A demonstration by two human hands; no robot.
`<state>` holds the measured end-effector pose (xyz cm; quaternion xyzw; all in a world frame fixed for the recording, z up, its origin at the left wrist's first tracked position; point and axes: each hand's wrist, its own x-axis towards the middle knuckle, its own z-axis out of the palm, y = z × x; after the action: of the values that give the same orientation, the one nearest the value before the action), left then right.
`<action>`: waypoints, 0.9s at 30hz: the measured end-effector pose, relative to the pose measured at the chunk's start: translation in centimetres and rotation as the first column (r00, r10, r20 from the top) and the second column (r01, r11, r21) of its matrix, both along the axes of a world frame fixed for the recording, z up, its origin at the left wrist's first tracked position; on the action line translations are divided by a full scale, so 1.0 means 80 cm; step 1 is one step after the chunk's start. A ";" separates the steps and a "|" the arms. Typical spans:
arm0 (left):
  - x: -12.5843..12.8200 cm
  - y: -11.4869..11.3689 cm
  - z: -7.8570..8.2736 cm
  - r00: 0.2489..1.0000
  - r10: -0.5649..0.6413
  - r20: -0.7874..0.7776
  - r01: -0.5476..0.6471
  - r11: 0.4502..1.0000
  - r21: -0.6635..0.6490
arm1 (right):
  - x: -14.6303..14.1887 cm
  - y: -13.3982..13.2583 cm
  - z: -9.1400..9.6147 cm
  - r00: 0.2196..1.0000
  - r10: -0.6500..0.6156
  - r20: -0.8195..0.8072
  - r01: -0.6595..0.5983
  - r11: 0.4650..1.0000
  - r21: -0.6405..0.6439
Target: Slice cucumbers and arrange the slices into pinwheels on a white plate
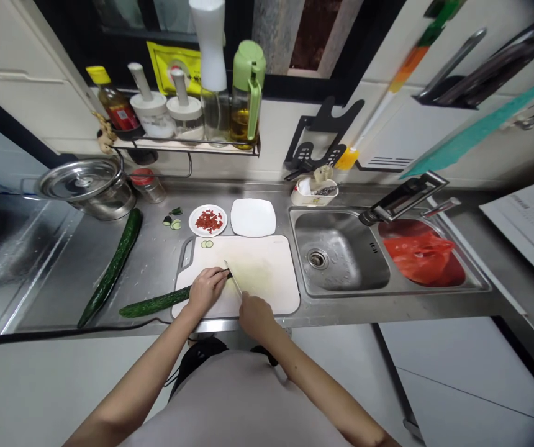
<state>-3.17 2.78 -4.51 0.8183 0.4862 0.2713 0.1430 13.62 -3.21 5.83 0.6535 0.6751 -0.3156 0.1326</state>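
Note:
A white cutting board lies on the steel counter in front of me. Across its left edge rests a long green cucumber. My left hand is curled over the cucumber's right end, pressing it to the board. My right hand grips the handle of a knife, whose blade stands at the cucumber's cut end beside my left fingers. Two cucumber slices lie at the board's far left corner.
A second whole cucumber lies to the left, near a lidded steel pot. Behind the board stand a plate of red pieces and a bare white plate. The sink holds a red bag.

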 end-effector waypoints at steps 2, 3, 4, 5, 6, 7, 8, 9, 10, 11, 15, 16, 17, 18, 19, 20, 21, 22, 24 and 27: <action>0.000 0.001 -0.001 1.000 -0.002 -0.001 0.002 1.000 0.007 | -0.005 0.009 -0.002 1.000 -0.003 0.000 0.003 1.000 0.014; 0.000 0.001 -0.001 1.000 -0.005 -0.002 0.005 1.000 0.009 | -0.007 0.014 -0.003 1.000 -0.005 -0.005 0.005 1.000 0.026; -0.001 0.001 -0.002 1.000 -0.009 -0.004 0.009 1.000 0.009 | -0.009 0.019 -0.004 1.000 -0.007 -0.012 0.008 0.999 0.038; -0.001 0.002 -0.002 1.000 -0.012 -0.006 0.012 1.000 0.007 | -0.011 0.022 -0.005 1.000 -0.009 -0.020 0.010 0.999 0.047; -0.001 0.002 -0.002 1.000 -0.012 -0.007 0.012 1.000 0.006 | -0.012 0.023 -0.006 1.000 -0.011 -0.028 0.013 0.998 0.054; -0.001 0.002 -0.002 1.000 -0.009 -0.006 0.009 1.000 0.004 | -0.012 0.024 -0.007 0.999 -0.012 -0.031 0.014 0.998 0.055; 0.000 0.002 -0.002 1.000 -0.006 -0.004 0.006 1.000 0.001 | -0.012 0.022 -0.006 1.000 -0.013 -0.028 0.015 0.999 0.050; 0.000 0.001 -0.002 1.000 -0.005 0.000 0.005 1.000 -0.003 | -0.011 0.020 -0.006 1.000 -0.014 -0.020 0.015 0.999 0.039; 0.000 0.001 -0.001 1.000 -0.006 0.003 0.006 1.000 -0.007 | -0.010 0.017 -0.005 1.000 -0.013 -0.012 0.014 1.000 0.028; 0.000 0.001 0.000 1.000 -0.008 0.007 0.008 1.000 -0.009 | -0.008 0.014 -0.004 1.000 -0.012 -0.003 0.012 1.000 0.019; 0.001 0.001 0.005 1.000 -0.009 0.001 0.009 1.000 -0.005 | -0.005 0.005 -0.001 1.000 -0.003 0.009 0.003 1.000 0.005; 0.001 0.001 0.006 1.000 -0.009 -0.001 0.009 1.000 -0.002 | -0.005 0.006 -0.001 1.000 -0.001 0.010 0.001 1.000 0.004; 0.001 0.002 0.006 1.000 -0.009 -0.001 0.009 1.000 0.000 | -0.006 0.008 -0.001 1.000 0.000 0.010 0.000 1.000 0.001; 0.001 0.002 0.005 1.000 -0.009 0.000 0.009 1.000 0.001 | -0.007 0.010 -0.002 1.000 0.001 0.011 -0.001 1.000 -0.002; 0.001 0.002 0.004 1.000 -0.010 0.001 0.010 1.000 0.002 | -0.009 0.014 -0.003 1.000 0.001 0.012 -0.001 1.000 -0.004; 0.001 0.002 0.004 1.000 -0.010 0.003 0.010 1.000 0.002 | -0.010 0.017 -0.004 1.000 0.001 0.013 0.000 1.000 -0.006; 0.001 0.002 0.003 1.000 -0.011 0.003 0.011 1.000 0.002 | -0.012 0.021 -0.005 1.000 -0.001 0.013 0.001 1.000 -0.005; 0.001 0.002 0.002 1.000 -0.010 0.005 0.010 1.000 0.002 | -0.013 0.024 -0.007 1.000 -0.004 0.012 0.004 1.000 -0.002; 0.001 0.001 0.001 1.000 -0.010 0.010 0.010 1.000 0.000 | -0.014 0.027 -0.009 1.000 -0.010 0.007 0.010 1.000 0.008; 0.001 0.001 0.000 1.000 -0.006 0.017 0.006 1.000 -0.012 | -0.013 0.025 -0.012 1.000 -0.012 -0.002 0.012 1.000 0.010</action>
<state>-3.12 2.87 -4.48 0.8166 0.4839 0.2750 0.1529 12.57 -1.23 4.89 0.6579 0.6728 -0.3136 0.1268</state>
